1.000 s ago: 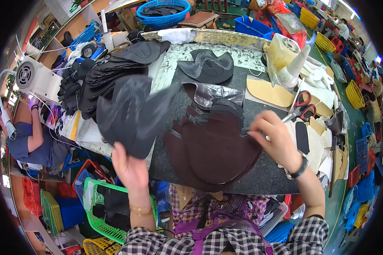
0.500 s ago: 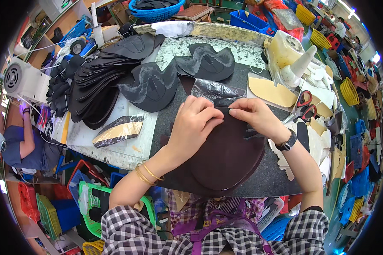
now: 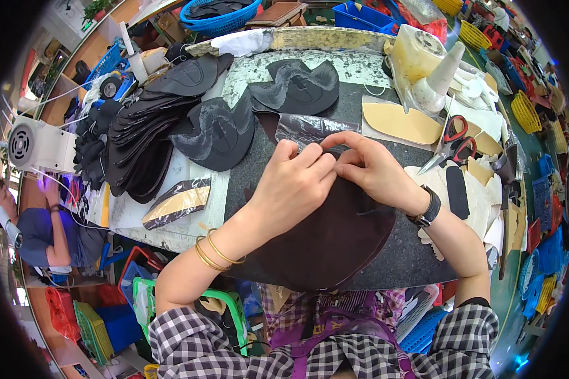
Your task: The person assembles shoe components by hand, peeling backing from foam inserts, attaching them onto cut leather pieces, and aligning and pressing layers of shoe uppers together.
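A dark brown, rounded sheet piece [image 3: 322, 246], apparently leather or fabric, lies in front of me at the table's near edge. My left hand [image 3: 300, 180] has its fingers curled closed at the piece's far edge. Right beside it, the thumb and fingers of my right hand [image 3: 373, 170] pinch the same edge. The fingers hide the exact spot being gripped. Just beyond the hands is a strip wrapped in shiny clear film [image 3: 313, 126]. Two black curved pieces with whitish wavy bands, one on the left [image 3: 218, 136] and one farther back [image 3: 297, 85], rest past it.
A stack of black pieces [image 3: 142, 126] stands at the left, with a tan film-edged piece [image 3: 180, 202] before it. Red-handled scissors [image 3: 455, 142], a tan panel [image 3: 401, 123] and a yellowish container with a cone spout [image 3: 423, 69] are at the right. Another person [image 3: 50, 221] sits far left.
My hands have come closer together, with the left turned more palm-down over the far edge. The brown piece has shifted, and its outline looks less round. The whole view has tilted slightly.
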`<state>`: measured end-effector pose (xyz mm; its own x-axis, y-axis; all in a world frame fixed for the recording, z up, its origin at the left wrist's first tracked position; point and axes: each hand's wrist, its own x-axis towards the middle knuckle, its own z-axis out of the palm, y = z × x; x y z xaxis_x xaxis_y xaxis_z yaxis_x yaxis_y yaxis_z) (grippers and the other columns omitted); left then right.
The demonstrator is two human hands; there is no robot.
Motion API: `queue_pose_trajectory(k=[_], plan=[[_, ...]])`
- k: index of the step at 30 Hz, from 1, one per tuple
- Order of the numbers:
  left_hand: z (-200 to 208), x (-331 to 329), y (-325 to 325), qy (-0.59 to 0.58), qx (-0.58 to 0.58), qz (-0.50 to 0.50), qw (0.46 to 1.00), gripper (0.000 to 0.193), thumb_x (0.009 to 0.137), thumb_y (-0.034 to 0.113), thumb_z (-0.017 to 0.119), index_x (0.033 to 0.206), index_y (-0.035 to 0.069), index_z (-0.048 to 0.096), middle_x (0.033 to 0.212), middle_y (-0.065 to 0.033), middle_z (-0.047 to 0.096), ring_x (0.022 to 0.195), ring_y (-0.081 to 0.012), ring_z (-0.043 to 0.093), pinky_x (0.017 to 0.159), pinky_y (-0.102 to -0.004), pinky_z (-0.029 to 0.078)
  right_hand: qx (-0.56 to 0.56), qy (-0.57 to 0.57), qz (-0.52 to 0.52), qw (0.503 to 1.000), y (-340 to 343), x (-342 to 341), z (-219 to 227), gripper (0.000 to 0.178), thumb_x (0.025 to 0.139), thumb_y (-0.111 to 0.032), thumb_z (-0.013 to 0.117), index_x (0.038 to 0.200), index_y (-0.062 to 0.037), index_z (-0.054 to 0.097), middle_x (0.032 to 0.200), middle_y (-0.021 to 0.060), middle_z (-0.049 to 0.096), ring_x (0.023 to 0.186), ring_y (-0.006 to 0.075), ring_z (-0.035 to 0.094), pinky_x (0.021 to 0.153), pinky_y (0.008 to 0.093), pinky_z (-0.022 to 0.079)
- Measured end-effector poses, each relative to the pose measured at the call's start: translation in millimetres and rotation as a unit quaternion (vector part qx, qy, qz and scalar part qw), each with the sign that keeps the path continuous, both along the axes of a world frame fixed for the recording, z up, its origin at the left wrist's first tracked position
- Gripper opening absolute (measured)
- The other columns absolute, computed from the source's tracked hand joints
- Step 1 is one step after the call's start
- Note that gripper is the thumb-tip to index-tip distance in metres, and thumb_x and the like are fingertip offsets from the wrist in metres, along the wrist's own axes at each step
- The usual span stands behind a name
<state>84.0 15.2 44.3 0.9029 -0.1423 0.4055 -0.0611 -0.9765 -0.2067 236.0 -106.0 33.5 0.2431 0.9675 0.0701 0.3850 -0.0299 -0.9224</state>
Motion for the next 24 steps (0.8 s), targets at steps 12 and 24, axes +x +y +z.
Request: queue_pose_trajectory(k=[12, 24], plan=[[8, -23, -4, -0.087, -0.117, -0.051, 0.988, 0.018, 0.069, 0.009, 0.068, 0.084, 0.009, 0.057, 0.086, -0.0024, 0.051, 0.079, -0.0177, 0.053, 0.069, -0.0335, 0.038, 0.116, -0.221, 0.009, 0.968, -23, -37, 16, 0.039, 0.074, -0.02, 0.076, 0.1, 0.0008, 0.057, 0.091, 0.0132, 0.052, 0.09, 0.0332, 0.055, 0.08, 0.0382, 0.047], [-45, -76, -50, -0.021, -0.217, 0.022, 0.976, 0.028, 0.072, 0.007, 0.067, 0.099, 0.001, 0.062, 0.109, -0.0126, 0.059, 0.104, -0.0292, 0.057, 0.086, -0.0366, 0.051, 0.017, -0.168, -0.052, 0.984, -14, -16, -5, 0.022, 0.078, -0.014, 0.072, 0.085, 0.0043, 0.06, 0.068, 0.0154, 0.059, 0.057, 0.0224, 0.056, 0.057, 0.0314, 0.045]])
